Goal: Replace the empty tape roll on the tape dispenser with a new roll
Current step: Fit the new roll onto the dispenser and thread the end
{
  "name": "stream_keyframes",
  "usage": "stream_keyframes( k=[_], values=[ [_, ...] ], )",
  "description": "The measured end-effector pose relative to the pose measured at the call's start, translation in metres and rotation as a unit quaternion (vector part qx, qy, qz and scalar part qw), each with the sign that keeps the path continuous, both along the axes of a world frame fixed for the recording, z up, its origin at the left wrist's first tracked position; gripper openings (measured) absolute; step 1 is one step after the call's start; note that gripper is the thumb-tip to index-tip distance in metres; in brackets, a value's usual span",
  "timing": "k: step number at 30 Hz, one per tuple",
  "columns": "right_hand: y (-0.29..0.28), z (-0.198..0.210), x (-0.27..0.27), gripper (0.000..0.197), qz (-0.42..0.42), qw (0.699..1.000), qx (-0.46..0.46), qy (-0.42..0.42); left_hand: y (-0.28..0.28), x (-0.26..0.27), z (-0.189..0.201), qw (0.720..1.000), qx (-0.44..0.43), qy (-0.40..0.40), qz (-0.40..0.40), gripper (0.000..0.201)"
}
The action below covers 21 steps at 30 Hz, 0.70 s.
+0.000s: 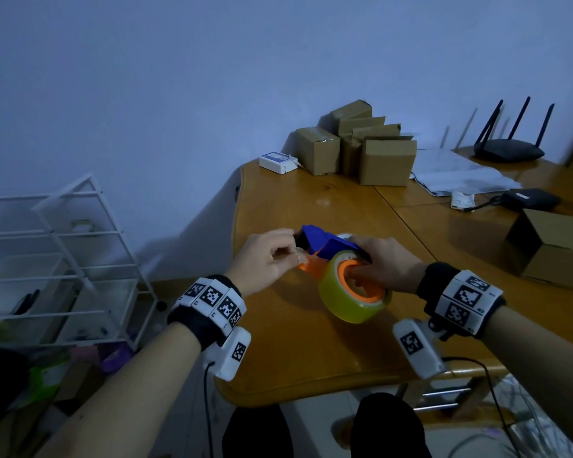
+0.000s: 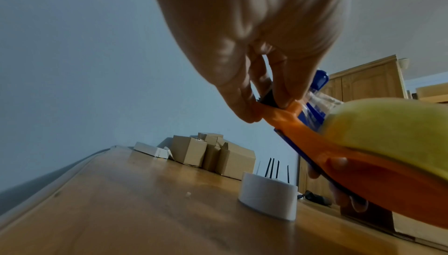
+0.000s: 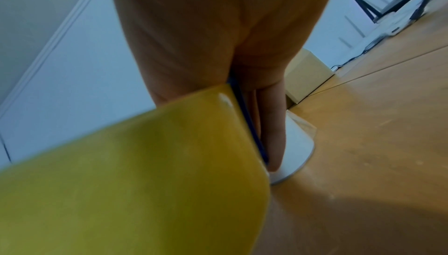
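A blue and orange tape dispenser (image 1: 325, 243) is held just above the wooden table (image 1: 295, 352), with a full yellowish tape roll (image 1: 348, 304) on its orange hub. My left hand (image 1: 268, 259) pinches the dispenser's orange front end (image 2: 274, 114) between thumb and fingers, where clear tape runs from the tape roll (image 2: 392, 125). My right hand (image 1: 387, 262) grips the dispenser, thumb in the hub and fingers (image 3: 271, 125) behind the blue side plate. The tape roll (image 3: 145, 173) fills the right wrist view. An empty white tape core (image 2: 269, 196) stands on the table behind the dispenser.
Several cardboard boxes (image 1: 361, 147) and a small white device (image 1: 277, 161) sit at the table's far end. A black router (image 1: 506, 150), papers (image 1: 460, 173) and an open box (image 1: 556, 246) lie to the right. A white wire rack (image 1: 57, 259) stands left of the table.
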State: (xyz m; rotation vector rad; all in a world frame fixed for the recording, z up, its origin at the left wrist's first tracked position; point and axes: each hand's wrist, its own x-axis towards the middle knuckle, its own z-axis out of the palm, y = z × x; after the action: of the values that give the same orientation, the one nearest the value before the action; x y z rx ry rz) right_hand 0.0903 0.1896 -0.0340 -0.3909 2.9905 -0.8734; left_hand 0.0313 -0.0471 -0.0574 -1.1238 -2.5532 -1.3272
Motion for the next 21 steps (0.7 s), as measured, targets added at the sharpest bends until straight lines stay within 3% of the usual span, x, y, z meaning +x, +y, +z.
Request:
stream_keyframes(
  k=[15,18,21],
  values=[
    [0.011,-0.007,-0.001,0.036,-0.016,0.999,0.041,-0.016,0.0,0.006,0.007,0.997,-0.042,-0.059,-0.021,0.009],
    [0.008,-0.008,-0.001,0.034,-0.009,0.999,0.039,-0.02,0.001,0.006,0.006,0.997,-0.049,-0.052,-0.011,0.029],
    [0.006,-0.008,-0.002,0.033,-0.008,0.999,0.036,-0.022,0.005,0.005,0.006,0.997,-0.074,-0.017,0.022,0.035]
  ],
)
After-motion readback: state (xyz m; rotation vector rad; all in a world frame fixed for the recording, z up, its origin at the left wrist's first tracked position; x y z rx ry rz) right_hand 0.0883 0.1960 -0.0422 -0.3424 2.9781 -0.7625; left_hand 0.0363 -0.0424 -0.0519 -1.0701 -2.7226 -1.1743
